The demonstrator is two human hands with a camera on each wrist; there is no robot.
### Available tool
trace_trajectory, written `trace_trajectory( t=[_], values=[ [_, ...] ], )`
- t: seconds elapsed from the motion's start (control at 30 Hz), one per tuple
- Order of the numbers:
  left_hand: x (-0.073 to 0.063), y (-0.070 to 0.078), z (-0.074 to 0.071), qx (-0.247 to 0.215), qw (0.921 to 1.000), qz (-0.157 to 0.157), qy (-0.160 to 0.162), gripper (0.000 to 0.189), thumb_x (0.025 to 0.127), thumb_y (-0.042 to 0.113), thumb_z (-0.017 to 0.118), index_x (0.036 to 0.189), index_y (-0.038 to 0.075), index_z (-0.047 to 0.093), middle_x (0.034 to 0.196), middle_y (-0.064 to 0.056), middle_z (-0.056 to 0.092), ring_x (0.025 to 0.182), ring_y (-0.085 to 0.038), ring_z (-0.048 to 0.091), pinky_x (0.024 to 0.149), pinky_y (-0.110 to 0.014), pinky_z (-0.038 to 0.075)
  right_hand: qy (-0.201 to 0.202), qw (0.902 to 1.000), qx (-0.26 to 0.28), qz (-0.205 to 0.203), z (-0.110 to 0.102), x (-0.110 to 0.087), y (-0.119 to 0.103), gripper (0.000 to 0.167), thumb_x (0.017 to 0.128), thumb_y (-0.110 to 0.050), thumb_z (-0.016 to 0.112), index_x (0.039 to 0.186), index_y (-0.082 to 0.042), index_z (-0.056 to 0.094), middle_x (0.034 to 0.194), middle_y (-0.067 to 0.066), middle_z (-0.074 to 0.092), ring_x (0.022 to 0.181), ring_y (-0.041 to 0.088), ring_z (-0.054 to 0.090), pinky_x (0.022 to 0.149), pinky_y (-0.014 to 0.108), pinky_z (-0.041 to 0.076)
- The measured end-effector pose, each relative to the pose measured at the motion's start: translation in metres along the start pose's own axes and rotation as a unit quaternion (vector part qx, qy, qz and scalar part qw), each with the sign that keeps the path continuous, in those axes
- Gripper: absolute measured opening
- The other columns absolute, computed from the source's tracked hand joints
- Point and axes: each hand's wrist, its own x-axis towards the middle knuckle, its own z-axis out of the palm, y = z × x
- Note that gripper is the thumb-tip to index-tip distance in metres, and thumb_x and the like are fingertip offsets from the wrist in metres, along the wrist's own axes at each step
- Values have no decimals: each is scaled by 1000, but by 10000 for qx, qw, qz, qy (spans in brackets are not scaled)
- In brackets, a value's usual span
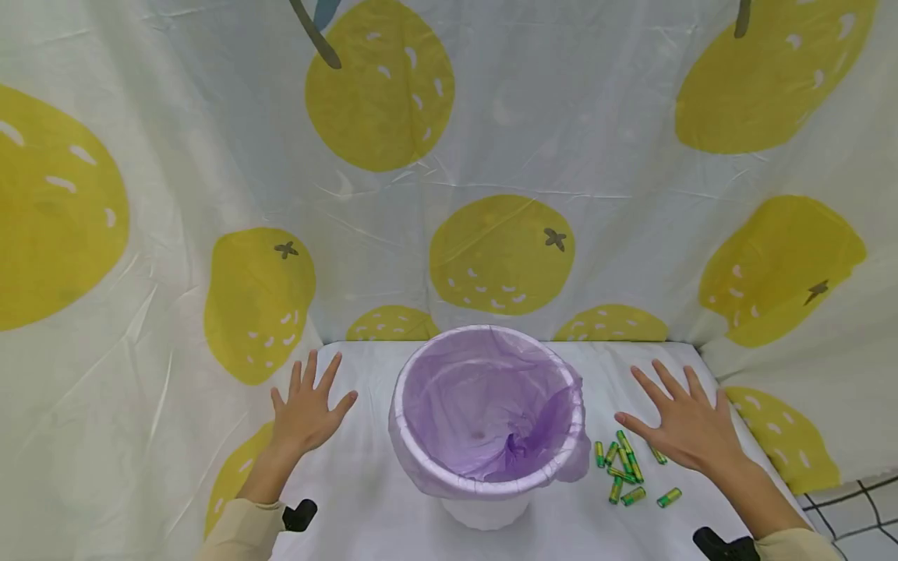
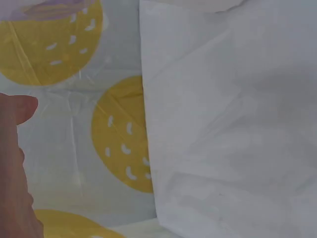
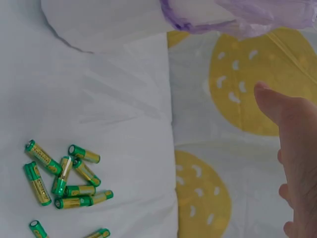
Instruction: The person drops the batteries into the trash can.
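Note:
A white bin [image 1: 484, 510] lined with a purple plastic bag [image 1: 484, 389] stands in the middle of the white-covered table. To its right lies a loose cluster of several green and gold batteries [image 1: 620, 460], also seen in the right wrist view as batteries [image 3: 64, 173]. My left hand [image 1: 305, 413] is held left of the bin with its fingers spread and nothing in it. On the other side, my right hand [image 1: 691, 425] spreads its fingers over the table's right part, nearest the batteries, and holds nothing. Only the thumb side of each hand shows in its wrist view.
A white curtain [image 1: 379, 249] printed with yellow fruit hangs behind the table and along both sides. The white table cover [image 1: 351, 499] ends at the curtain's foot. A grid-patterned surface [image 1: 859, 506] shows at the lower right corner.

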Motion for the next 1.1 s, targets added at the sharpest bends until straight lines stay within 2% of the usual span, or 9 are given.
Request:
trace_trajectory(
  t=[0.2,0.4,0.5,0.57,0.67,0.73,0.83,0.97,1.1],
  values=[
    [6,25,-12,-434,9986,259,139,80,102,59,52,166,19,26,169,-23,10,152,-50,8,106,-84,8,25,9999,115,10,6,-6,7,92,93,-72,58,164,-20,31,165,24,25,142,64,15,100,88,-1],
    [6,48,-20,-1125,9905,706,359,72,104,43,58,162,8,32,165,-27,19,147,-51,25,109,-76,24,73,9996,264,21,15,-15,12,91,93,-70,60,163,-19,33,162,26,29,141,64,19,96,90,7],
    [6,58,-24,-1747,9805,846,314,68,106,39,57,161,6,34,163,-27,25,145,-49,30,111,-70,30,54,9991,412,-30,21,-18,12,89,94,-67,61,163,-18,33,162,27,30,141,63,21,95,90,10],
    [6,65,-28,-2167,9720,856,317,64,107,38,56,158,5,38,158,-25,36,142,-45,37,109,-66,35,84,9984,549,-89,25,-19,11,86,95,-64,63,162,-17,36,161,26,32,141,62,23,94,90,12],
    [7,75,-34,-2610,9604,851,466,54,107,33,58,150,2,49,137,-20,55,126,-38,52,100,-57,45,123,9975,669,-196,32,-20,11,83,95,-60,65,160,-14,40,159,26,35,140,61,27,94,89,16],
    [6,82,-38,-2871,9531,781,548,48,106,28,61,145,2,55,124,-15,61,114,-32,59,91,-50,51,181,9964,792,-247,37,-21,10,81,95,-58,67,157,-11,43,158,27,37,139,61,29,94,89,18],
    [4,92,-43,-3276,9416,615,481,43,104,24,64,140,2,59,117,-11,63,107,-26,62,85,-41,53,251,9945,974,-305,45,-24,12,79,95,-54,69,155,-8,45,155,28,40,138,60,30,94,87,22],
    [3,101,-45,-3744,9264,357,179,43,102,22,68,140,4,60,120,-9,64,110,-24,61,90,-39,53,422,9911,1213,-362,56,-29,15,74,95,-48,71,151,-6,49,151,28,44,135,59,35,92,86,26],
    [0,105,-43,-3887,9211,207,-85,46,100,20,70,142,6,59,121,-9,64,112,-23,60,92,-40,52,510,9893,1314,-370,67,-32,18,69,96,-46,71,149,-5,51,149,28,47,133,58,37,90,85,28]
  ],
)
